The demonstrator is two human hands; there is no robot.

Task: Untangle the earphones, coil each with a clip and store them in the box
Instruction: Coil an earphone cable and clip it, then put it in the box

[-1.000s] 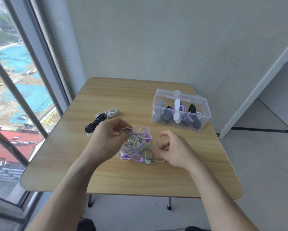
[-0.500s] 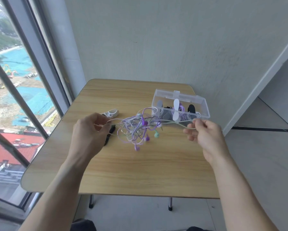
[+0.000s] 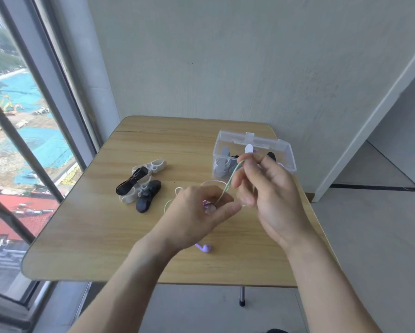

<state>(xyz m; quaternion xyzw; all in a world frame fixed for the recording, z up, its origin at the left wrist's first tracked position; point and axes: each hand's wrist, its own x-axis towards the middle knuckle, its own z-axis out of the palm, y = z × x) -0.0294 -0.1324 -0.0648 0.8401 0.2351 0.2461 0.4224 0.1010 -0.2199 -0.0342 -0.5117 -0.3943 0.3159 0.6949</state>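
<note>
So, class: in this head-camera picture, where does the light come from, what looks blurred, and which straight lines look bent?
Head view: daylight enters through the window on the left, lighting the table evenly, with only soft shadows under the clips. Head view: the right hand is smeared by motion blur; the left hand is sharper. Head view: wide-angle distortion makes the window frames and wall edges lean and curve.

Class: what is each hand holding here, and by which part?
Both hold the earphones. The right hand pinches the green cable at its upper end; the left hand grips the bunched cords below.
</note>
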